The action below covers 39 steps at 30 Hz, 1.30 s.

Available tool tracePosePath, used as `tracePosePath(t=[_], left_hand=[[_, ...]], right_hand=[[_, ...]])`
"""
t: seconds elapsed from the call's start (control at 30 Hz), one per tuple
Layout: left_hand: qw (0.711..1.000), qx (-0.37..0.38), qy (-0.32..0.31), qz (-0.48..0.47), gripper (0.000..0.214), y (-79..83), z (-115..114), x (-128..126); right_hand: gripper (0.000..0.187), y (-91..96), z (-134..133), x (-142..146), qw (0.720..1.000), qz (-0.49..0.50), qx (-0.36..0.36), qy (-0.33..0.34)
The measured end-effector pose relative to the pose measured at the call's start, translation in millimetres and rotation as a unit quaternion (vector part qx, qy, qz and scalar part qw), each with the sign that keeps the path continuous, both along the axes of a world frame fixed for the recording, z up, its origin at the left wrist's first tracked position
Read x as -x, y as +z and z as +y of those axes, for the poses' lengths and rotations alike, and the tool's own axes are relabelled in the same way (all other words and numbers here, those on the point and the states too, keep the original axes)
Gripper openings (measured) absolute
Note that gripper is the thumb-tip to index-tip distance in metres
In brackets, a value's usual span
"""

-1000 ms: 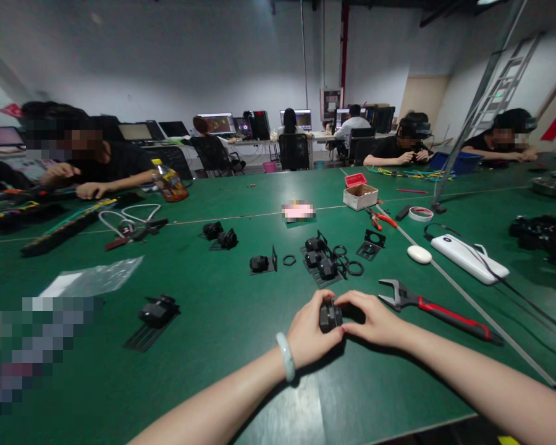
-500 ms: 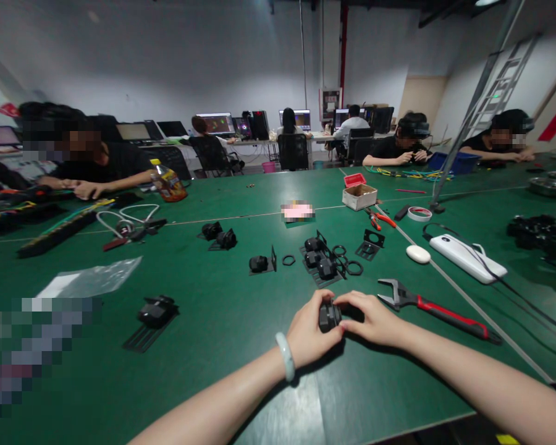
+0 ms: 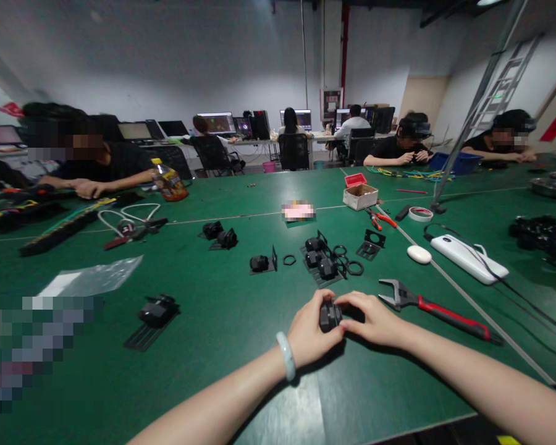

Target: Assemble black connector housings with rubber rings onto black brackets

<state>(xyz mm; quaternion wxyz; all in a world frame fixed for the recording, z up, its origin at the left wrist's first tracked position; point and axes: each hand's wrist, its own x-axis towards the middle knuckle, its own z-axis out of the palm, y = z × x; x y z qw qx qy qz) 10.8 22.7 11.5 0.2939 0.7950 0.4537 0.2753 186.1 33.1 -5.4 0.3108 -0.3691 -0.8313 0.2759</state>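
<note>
My left hand [image 3: 308,329] closes its fingers and thumb around a black cable gland [image 3: 328,316] with a faceted body, held low over the green table. From the other side my right hand [image 3: 376,316] pinches the gland's right end between thumb and fingers. Just beyond lie several similar black glands on slotted brackets [image 3: 327,269], with loose black lock nuts [image 3: 354,267] beside them. An adjustable wrench [image 3: 445,314] with a red and black handle rests right of my right hand. One more gland on a bracket [image 3: 157,311] sits far to the left.
On the green table [image 3: 222,383], a bare bracket [image 3: 370,245], pliers [image 3: 383,219], a small box [image 3: 360,196] and a white power bank [image 3: 467,258] lie right. A metal pole [image 3: 463,123] stands on the table. At left are a plastic bag [image 3: 97,277] and a bottle [image 3: 168,181]. Co-workers sit across.
Almost nothing differs: both hands keep the same grip on the cable gland, and the whole view has shifted very slightly.
</note>
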Motion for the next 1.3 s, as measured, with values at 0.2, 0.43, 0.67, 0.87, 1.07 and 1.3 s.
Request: tracePosePath(t=[0.2,0.43,0.67,0.87,1.07,1.3], left_hand=[[1.000,0.010,0.005,0.002,0.042,1.4,0.3,-0.5],[1.000,0.003,-0.001,0.007,0.047,-0.6,2.0,1.3],[1.000,-0.002,-0.002,0.005,0.046,-0.6,1.9,1.5],[1.000,-0.002,-0.001,0.008,0.045,-1.1,1.7,1.6],[1.000,0.001,-0.004,0.007,0.045,-1.3,1.5,1.6],[1.000,0.003,-0.007,0.009,0.045,-2.1,2.3,1.7]], right_hand=[[0.034,0.5,0.4,0.2,0.999,0.050,-0.008,0.008],[0.041,-0.8,-0.6,1.0,0.997,0.074,-0.017,0.026],[0.036,-2.7,0.8,1.2,0.998,0.063,-0.005,0.023],[0.036,-1.3,0.7,0.2,0.998,0.054,-0.002,0.022],[0.035,-1.0,1.0,-0.4,0.999,0.050,0.001,0.020],[0.034,-1.3,1.6,-0.7,0.999,0.050,0.001,0.019]])
